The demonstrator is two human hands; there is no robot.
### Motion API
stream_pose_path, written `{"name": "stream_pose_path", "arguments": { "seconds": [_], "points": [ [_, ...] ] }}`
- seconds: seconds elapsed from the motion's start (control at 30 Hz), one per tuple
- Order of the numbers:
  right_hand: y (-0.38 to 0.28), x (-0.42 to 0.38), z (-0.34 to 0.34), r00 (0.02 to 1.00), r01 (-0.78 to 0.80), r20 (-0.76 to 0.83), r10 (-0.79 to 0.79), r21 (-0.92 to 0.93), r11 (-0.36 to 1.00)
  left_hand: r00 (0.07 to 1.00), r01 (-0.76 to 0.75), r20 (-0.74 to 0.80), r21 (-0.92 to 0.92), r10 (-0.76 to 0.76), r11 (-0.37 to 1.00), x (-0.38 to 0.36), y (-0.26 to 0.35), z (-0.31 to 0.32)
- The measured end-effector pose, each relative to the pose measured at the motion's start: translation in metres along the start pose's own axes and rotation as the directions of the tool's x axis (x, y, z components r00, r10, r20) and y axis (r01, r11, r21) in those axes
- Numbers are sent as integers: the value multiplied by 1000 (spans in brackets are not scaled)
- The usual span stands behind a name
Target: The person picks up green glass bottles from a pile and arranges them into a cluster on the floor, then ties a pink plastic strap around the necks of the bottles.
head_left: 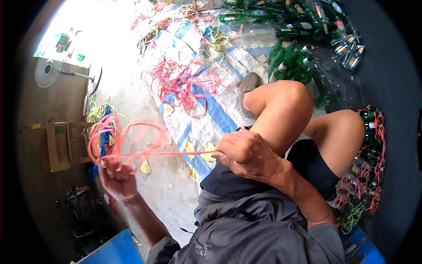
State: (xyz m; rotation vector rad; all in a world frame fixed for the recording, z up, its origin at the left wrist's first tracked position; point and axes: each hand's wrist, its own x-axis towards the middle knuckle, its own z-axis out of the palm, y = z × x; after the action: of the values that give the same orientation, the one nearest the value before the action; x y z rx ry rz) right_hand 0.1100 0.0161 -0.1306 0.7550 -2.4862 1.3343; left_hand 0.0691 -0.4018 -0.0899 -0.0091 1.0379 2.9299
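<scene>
My left hand (118, 178) is closed on looped pink plastic string (151, 155), raised at the left over the bare floor. From it a taut strand runs across to my right hand (246, 154), which is closed on the strand near my thigh. Loose loops of the string hang in the air above and around my left hand, partly blurred. A tangled heap of pink string (176, 83) lies on the white and blue sheet beyond my hands.
Green bottles (288, 61) stand and lie at the upper right; string-wrapped bottles (371, 154) are beside my right leg. A fan (48, 70), a cardboard box (57, 147) and a black bag (85, 207) are at the left. Blue surfaces (115, 251) show at the bottom edge.
</scene>
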Motion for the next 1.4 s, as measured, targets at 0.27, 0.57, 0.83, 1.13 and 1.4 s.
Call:
{"name": "stream_pose_path", "arguments": {
  "seconds": [0.27, 0.57, 0.83, 1.13, 1.4],
  "points": [
    [-9, 3, 18, 999, -8, 43, 9, -22, 1000, 959, -189, 86, 904, 270, 384, -24, -101, 91],
    [-11, 7, 17, 1000, 17, 3, -18, 42, 999, 940, 84, 58, 916, -337, 391, -39, -143, 94],
    [2, 16, 10, 999, 49, 14, -50, 27, 998, 964, 250, -240, 673, -114, 696, -29, -91, 52],
    [9, 21, 11, 997, -18, -70, 23, 71, 997, 987, -146, 73, -7, 147, 989, 13, 22, 6],
    [-16, 25, 25, 999, -34, -31, 37, 101, 994, 985, -57, -46, 823, 167, 565, -24, -118, 57]
  ]
}}
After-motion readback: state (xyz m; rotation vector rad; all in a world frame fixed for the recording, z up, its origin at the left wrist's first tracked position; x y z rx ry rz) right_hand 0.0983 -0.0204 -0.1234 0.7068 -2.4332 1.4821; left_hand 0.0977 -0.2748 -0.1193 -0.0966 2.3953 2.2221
